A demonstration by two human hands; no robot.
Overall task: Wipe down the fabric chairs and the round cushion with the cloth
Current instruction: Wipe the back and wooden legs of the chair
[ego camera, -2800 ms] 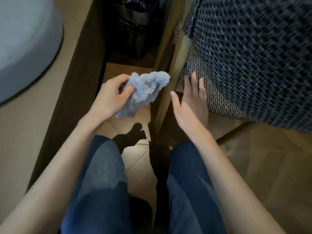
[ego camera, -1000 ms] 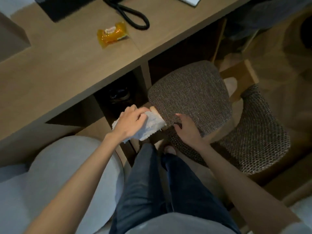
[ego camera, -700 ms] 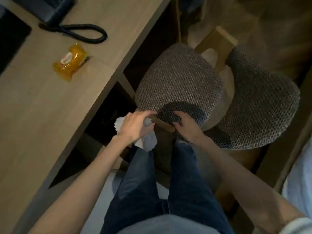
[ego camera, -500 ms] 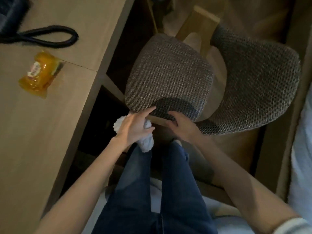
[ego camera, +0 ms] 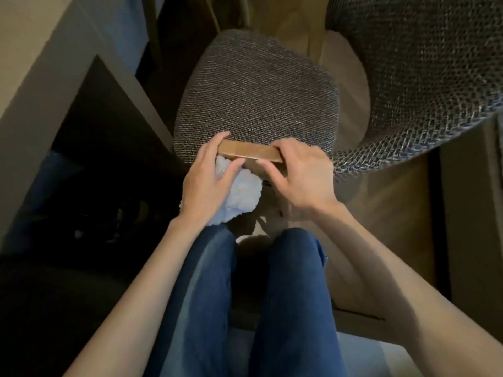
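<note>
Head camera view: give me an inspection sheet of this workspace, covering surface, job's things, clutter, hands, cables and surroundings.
Surface: fine-weave chair pad, seen from above; the cloth is not on it.
Job's things: cloth bunched just below the wooden rail; coarse-weave chair part curving round on the right.
Clutter: dim shapes in the cubby, too dark to identify.
Hands: left hand grips the cloth, fingers touching the rail; right hand grips the rail's right end.
Cables: nothing seen.
Surroundings: desk at left, floor, jeans.
</note>
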